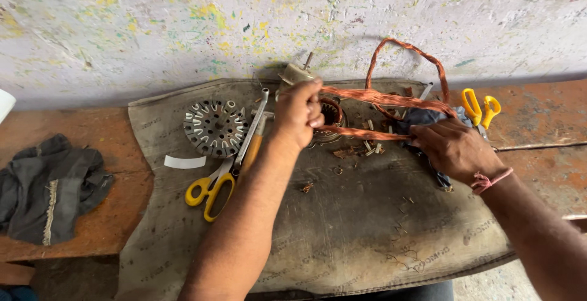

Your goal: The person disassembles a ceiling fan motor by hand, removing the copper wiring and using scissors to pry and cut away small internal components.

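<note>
My left hand (299, 113) is closed over a round motor stator (330, 121) with a shaft at its far side, pressing it on the grey mat (342, 227). A thick bundle of copper wire (379, 97) runs from the stator to my right hand (449, 148), which grips the strands and a dark cloth (428, 117). A loop of the same copper wire (403, 47) arcs up against the wall behind.
A bare slotted stator core (215, 127) lies left of my left hand. Yellow-handled scissors (211, 188), a metal tool (254, 127), a white strip (184, 162) and wire scraps lie on the mat. A second yellow-handled tool (480, 108) sits far right. Dark cloth (49, 185) lies left.
</note>
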